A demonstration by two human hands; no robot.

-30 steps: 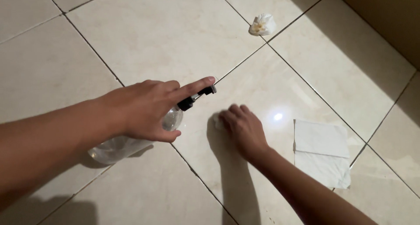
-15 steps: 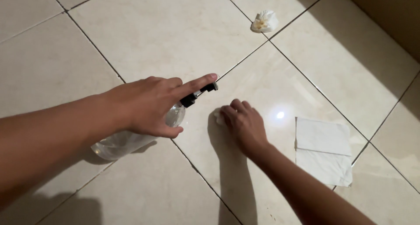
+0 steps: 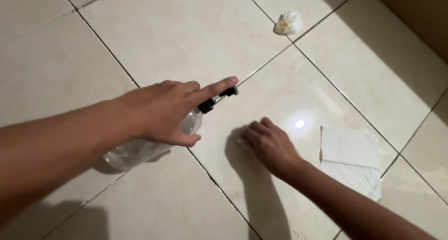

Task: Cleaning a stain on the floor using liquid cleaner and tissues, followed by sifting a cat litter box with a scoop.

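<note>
Fingers on a spray bottle and a wad of tissue, over floor tiles.
Left hand [image 3: 163, 111] grips the clear spray bottle [image 3: 140, 149], forefinger stretched along its black nozzle [image 3: 219, 99]; right hand [image 3: 270, 144] presses curled fingers on a small white tissue [image 3: 241, 139] against the floor [image 3: 186, 34]. Folded paper towel [image 3: 350, 153] lies nearby; crumpled tissue [image 3: 288, 23] farther off.

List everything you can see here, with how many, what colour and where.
spray bottle: one, clear with a black nozzle, tilted in the left hand
wipe: one, white, pressed to the floor under the right hand
folded tissues: one stack, white, on the floor to the right
crumpled tissue: one, white with yellowish stains, far side of the floor
floor tiles: several, glossy cream, dark grout lines
wall: one, brown, top right corner
left hand: gripping the bottle, forefinger stretched out
right hand: flat on the wipe
</note>
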